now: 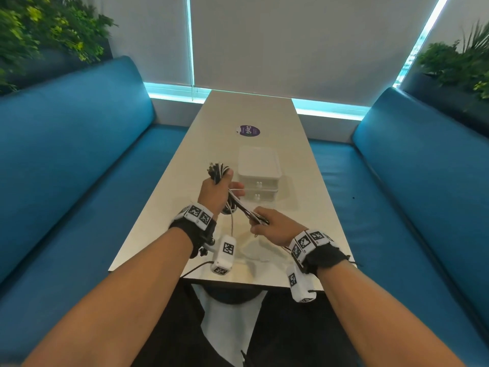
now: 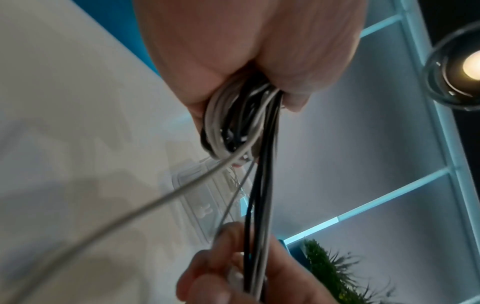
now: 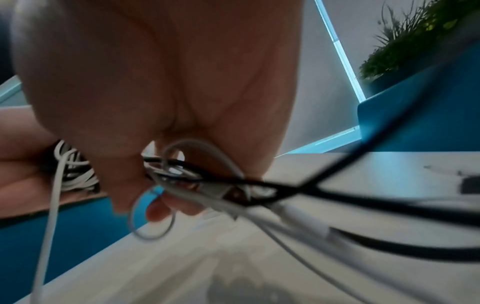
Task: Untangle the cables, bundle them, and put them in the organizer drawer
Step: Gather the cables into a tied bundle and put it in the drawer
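Observation:
A bundle of black and white cables (image 1: 239, 205) is held above the table between both hands. My left hand (image 1: 219, 185) grips the folded part, with connector ends (image 1: 215, 168) sticking out above the fist. In the left wrist view the looped cables (image 2: 233, 123) hang out of that fist. My right hand (image 1: 260, 221) pinches the strands lower down, nearer to me; the right wrist view shows the cables (image 3: 207, 185) crossing its fingers. One thin white cable (image 1: 232, 221) dangles toward the table. The white organizer drawer unit (image 1: 259, 168) stands just behind the hands, its drawers closed.
The long beige table (image 1: 248, 112) carries a purple round sticker (image 1: 247, 131) beyond the organizer. Blue benches (image 1: 79, 168) run along both sides. Plants (image 1: 460, 64) stand behind the bench backs. A window blind closes off the far end.

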Motion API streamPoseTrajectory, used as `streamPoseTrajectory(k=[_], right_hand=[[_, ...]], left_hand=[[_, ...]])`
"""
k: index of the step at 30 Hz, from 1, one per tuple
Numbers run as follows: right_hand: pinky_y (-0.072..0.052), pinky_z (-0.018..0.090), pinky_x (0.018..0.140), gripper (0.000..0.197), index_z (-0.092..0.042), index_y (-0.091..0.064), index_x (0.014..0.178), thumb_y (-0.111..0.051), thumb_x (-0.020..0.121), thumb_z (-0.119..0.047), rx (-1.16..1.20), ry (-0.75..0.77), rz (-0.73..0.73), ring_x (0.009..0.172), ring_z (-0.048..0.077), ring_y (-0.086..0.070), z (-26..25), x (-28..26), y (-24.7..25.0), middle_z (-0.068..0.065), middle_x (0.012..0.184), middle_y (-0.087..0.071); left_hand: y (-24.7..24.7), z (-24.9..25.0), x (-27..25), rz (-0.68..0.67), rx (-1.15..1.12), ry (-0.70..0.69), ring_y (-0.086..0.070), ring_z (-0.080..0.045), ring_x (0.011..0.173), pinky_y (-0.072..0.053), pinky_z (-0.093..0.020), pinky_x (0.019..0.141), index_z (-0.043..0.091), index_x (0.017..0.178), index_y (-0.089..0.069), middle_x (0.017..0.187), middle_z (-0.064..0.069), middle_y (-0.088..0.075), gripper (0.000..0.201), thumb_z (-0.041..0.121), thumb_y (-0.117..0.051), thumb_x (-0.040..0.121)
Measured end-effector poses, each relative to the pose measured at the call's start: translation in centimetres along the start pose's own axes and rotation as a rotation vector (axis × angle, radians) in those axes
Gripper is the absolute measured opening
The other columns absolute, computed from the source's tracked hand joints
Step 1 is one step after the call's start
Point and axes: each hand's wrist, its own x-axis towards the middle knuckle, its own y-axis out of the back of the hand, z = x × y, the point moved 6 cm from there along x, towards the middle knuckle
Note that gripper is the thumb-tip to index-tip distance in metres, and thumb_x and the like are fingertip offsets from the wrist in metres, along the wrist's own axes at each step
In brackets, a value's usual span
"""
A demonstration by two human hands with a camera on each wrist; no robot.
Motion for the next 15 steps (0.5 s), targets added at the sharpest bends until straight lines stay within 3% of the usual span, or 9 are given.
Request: streamPoseTrajectory(k=[3,7,11,15], right_hand=[[-0.052,0.039,0.089,0.013,-0.026,-0.068,0.099,-0.065,0.087,-0.029,-0.052,-0.053,-0.028,0.087,0.016,-0.066,0.1,0.5,0.4,-0.002,0.092,-0.069],[-0.049,0.032,0.076,0.031,-0.022,-0.071,0.091,-0.06,0.087,-0.051,-0.262,-0.184,-0.044,0.079,0.019,-0.064,1.3,0.3,0.6,0.0,0.083,-0.068],[-0.049,0.033,0.075,0.023,-0.021,-0.069,0.089,-0.055,0.092,-0.039,-0.278,-0.12,0.064,0.079,0.02,-0.062,1.3,0.0,0.8,0.003,0.088,-0.069],[-0.051,0.036,0.072,0.007,-0.022,-0.054,0.095,-0.051,0.092,-0.028,-0.305,-0.062,0.145,0.079,0.025,-0.063,1.7,-0.2,0.9,-0.001,0.086,-0.067]], left_hand=[[-0.1,-0.4,-0.1,-0.004,-0.01,0.027,-0.071,-0.039,0.087,-0.053,-0.056,0.077,0.015,0.086,-0.064,0.088,-0.015,-0.076,0.029,0.039,-0.056,0.1],[0.5,-0.2,0.5,0.011,-0.076,0.06,-0.071,-0.032,0.08,-0.053,-0.049,0.075,0.012,0.083,-0.061,0.089,-0.015,-0.076,0.034,0.041,-0.056,0.1],[0.8,0.1,0.8,0.025,-0.084,0.036,-0.073,-0.027,0.072,-0.052,-0.035,0.061,0.013,0.089,-0.058,0.086,-0.012,-0.076,0.029,0.039,-0.055,0.1],[1.7,-0.4,1.2,0.09,-0.1,0.056,-0.074,-0.029,0.078,-0.053,-0.039,0.067,0.014,0.089,-0.055,0.081,-0.008,-0.076,0.028,0.04,-0.055,0.1]])
